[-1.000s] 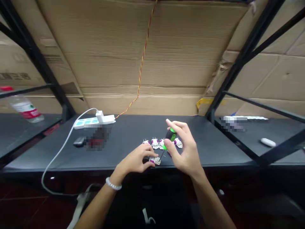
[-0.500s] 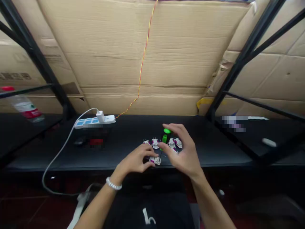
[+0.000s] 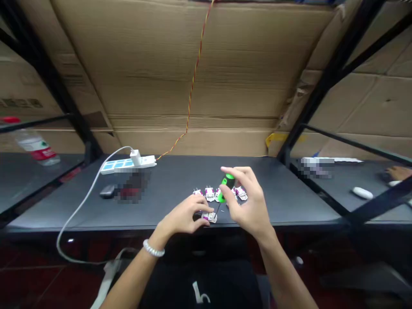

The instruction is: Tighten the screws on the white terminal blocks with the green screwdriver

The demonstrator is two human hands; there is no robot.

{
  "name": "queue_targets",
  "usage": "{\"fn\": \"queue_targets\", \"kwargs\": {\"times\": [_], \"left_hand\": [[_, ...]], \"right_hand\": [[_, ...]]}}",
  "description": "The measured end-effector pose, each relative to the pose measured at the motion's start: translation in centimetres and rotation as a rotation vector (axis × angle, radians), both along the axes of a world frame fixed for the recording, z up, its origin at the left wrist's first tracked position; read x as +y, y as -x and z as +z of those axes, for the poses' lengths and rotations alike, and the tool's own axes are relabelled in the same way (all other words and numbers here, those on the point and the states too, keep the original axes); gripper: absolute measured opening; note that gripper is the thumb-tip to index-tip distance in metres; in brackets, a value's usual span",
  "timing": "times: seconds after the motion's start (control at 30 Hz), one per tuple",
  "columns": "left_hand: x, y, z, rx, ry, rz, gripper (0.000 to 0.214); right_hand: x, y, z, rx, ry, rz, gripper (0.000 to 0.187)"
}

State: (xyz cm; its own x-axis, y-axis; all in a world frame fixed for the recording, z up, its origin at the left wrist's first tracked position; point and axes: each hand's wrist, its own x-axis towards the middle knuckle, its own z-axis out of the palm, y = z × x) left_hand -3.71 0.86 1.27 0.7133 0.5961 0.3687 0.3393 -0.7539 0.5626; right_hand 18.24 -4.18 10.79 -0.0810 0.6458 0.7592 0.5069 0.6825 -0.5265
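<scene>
My left hand (image 3: 182,216) pinches a small white and magenta electronic component (image 3: 210,217) at the table's front edge. My right hand (image 3: 248,202) holds a green and black screwdriver (image 3: 227,185) by its handle. Its thin metal shaft (image 3: 218,209) slants down to that component, and its tip is hidden or too small to make out. Behind my hands, several similar components stand in a row, including one (image 3: 209,194) and another (image 3: 240,193). My right hand partly hides the row.
A white cable runs from a blue-and-white power strip (image 3: 128,162) on the black table (image 3: 167,210). Blurred objects lie beside it. A co-worker's hand (image 3: 399,173) shows at the far right, near a white object (image 3: 362,192). Black shelf uprights and cardboard stand behind.
The screwdriver handle now leans more to the right, with its shaft still at the component. A co-worker's hand has come into view at the far right.
</scene>
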Motion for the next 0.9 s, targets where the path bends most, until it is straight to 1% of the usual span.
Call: {"fn": "queue_targets", "kwargs": {"times": [0.1,0.13,0.27,0.53,0.7,0.9], "left_hand": [[0.0,0.0,0.1,0.005,0.006,-0.006,0.028],[0.0,0.0,0.0,0.005,0.004,0.0,0.028],[0.0,0.1,-0.1,0.001,-0.001,0.006,0.029],[0.1,0.0,-0.1,0.025,-0.001,0.002,0.029],[-0.1,0.0,0.2,0.03,0.009,0.003,0.029],[-0.3,0.0,0.8,0.07,-0.029,-0.017,0.029]], "right_hand": [[0.0,-0.2,0.1,-0.009,0.037,0.095,0.046],[-0.1,-0.2,0.1,-0.012,0.04,0.106,0.047],[-0.1,-0.2,0.0,-0.014,0.017,0.037,0.045],[0.0,-0.6,-0.2,0.034,-0.028,-0.019,0.042],[0.2,-2.0,-0.4,0.097,-0.047,-0.062,0.045],[1.0,-4.2,-2.0,0.15,0.035,-0.028,0.053]]}}
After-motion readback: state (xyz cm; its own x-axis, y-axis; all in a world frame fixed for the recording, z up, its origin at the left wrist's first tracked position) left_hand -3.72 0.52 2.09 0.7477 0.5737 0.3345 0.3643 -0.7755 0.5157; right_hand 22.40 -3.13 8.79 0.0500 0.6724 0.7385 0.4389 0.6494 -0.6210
